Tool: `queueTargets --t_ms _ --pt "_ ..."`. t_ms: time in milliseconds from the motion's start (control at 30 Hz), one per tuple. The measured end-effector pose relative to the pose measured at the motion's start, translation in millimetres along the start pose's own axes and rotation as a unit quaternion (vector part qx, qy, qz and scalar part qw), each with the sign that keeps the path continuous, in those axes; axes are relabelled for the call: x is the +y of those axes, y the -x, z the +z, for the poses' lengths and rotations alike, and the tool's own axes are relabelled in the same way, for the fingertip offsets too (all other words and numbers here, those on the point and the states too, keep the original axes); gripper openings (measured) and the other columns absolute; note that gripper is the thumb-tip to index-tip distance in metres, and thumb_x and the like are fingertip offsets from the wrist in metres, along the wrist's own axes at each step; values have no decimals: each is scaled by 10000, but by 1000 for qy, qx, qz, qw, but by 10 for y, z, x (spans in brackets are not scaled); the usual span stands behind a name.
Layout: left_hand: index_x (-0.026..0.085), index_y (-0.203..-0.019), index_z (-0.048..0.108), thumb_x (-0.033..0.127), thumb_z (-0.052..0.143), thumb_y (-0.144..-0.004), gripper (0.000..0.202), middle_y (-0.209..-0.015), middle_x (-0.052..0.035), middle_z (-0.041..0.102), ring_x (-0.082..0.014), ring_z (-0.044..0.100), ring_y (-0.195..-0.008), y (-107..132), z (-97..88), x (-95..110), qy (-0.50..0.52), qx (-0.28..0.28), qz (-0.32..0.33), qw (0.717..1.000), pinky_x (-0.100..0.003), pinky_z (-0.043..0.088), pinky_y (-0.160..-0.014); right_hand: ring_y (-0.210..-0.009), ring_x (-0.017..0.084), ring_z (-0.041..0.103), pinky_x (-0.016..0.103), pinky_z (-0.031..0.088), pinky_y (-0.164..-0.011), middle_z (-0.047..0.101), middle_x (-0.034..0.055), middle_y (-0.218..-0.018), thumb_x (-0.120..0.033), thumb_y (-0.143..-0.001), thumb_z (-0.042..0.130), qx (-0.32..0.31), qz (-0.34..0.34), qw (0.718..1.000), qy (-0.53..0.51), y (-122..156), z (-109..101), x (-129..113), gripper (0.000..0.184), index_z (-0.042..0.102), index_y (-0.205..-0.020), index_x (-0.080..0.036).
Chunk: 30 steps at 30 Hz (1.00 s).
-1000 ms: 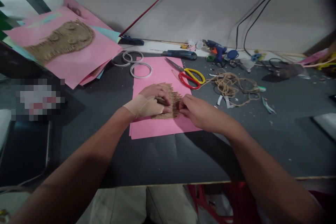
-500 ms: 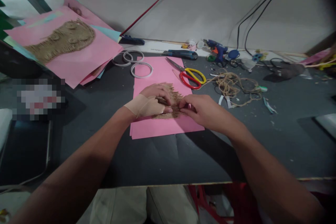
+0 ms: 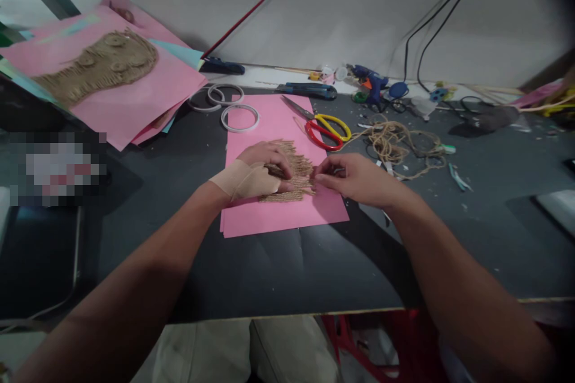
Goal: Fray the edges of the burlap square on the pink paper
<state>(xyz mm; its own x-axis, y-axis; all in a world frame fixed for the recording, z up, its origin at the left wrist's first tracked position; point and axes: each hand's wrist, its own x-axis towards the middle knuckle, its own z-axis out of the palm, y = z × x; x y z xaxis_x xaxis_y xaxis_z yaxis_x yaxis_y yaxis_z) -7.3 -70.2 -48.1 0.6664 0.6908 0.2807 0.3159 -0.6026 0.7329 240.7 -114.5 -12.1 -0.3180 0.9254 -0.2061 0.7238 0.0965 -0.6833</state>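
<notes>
A flat piece of brown twine strands (image 3: 296, 165), laid side by side with uneven ends, lies on pink paper (image 3: 269, 222) in the middle. My left hand (image 3: 258, 170), with a tan bandage round wrist and palm, presses on its left part, thumb and bent fingers close together on the strands. At the right ends, my right hand (image 3: 354, 178) has thumb and forefinger pinched at the strand tips. Scissors (image 3: 327, 130) with one red and one yellow handle rest on the upper right of the paper. Tangled twine (image 3: 390, 142) lies right of them.
Several grey rings (image 3: 240, 118) lie at the paper's upper left. Behind stand a blue utility knife (image 3: 309, 91) and a blue glue gun (image 3: 371, 81). A stack of pink sheets (image 3: 179, 87) bearing a twine shape (image 3: 101, 69) is at left. White scraps (image 3: 459, 178) lie at right.
My right hand has drawn slightly right, away from my left fingertips, along the strands. My left hand stays on the twine. The whole view has shifted a little.
</notes>
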Motion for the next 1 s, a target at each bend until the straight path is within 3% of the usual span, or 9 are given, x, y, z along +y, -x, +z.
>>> queueTargets --t_ms 200,367,633,833,1000 --pt "197 -775 794 216 860 -702 101 -870 -68 788 -218 716 -876 -3 -8 -9 11 -7 -12 1000 -403 589 -928 -740 195 652 332 501 -686 739 50 -809 -381 -807 778 23 12 999 -30 -23 64 28 195 708 -843 -203" --pt "193 -755 788 200 864 -694 98 -861 -63 791 -216 720 -863 -11 6 -2 14 0 -7 1000 -418 576 -969 -664 174 624 309 470 -616 702 22 -714 -325 -754 812 44 30 998 -34 -27 120 28 170 697 -787 -205" --pt "188 -772 787 188 867 -703 105 -859 -57 778 -202 712 -863 7 -5 2 22 7 12 1000 -380 587 -896 -662 161 616 301 460 -623 697 11 -718 -285 -734 838 44 46 998 -27 -40 115 10 177 696 -792 -196" --pt "192 -782 795 208 884 -704 120 -867 -64 793 -214 724 -880 6 6 -40 2 13 13 1000 -400 592 -904 -706 168 628 303 473 -666 732 38 -793 -294 -803 774 36 6 999 -33 -15 28 26 130 713 -841 -186" --pt "191 -774 785 211 891 -698 132 -844 -57 784 -206 715 -857 -1 8 -55 15 15 34 999 -437 573 -989 -694 152 629 282 454 -675 732 20 -785 -355 -830 776 -44 -83 996 3 46 -44 -18 179 755 -885 -187"
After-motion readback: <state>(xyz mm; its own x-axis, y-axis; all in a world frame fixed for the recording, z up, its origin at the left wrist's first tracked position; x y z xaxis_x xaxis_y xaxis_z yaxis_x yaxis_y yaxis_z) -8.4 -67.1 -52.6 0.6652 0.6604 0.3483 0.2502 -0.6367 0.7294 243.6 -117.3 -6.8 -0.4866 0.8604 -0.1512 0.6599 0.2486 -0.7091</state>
